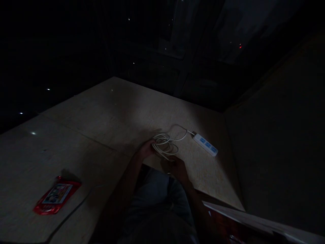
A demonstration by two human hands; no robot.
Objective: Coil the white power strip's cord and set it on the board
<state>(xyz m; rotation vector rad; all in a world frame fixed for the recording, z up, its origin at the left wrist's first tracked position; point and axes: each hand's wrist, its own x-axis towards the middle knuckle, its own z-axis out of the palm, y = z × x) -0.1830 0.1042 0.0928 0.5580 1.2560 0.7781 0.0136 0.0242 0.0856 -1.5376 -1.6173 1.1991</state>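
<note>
A white power strip (205, 144) with blue sockets lies on the pale floor (106, 112). Its white cable (165, 144) runs left from it into a loose coil. My left hand (146, 148) is closed on the left side of the coil. My right hand (175, 166) sits just below the coil, fingers curled at the cable's lower loops; the dark hides exactly what they hold. Both forearms reach forward from my body at the bottom middle.
A red flat packet (57, 196) lies on the floor at the lower left, with a thin dark cord (73, 210) beside it. A light board edge (243, 220) juts in at the lower right. A dark wall rises on the right; the background is unlit.
</note>
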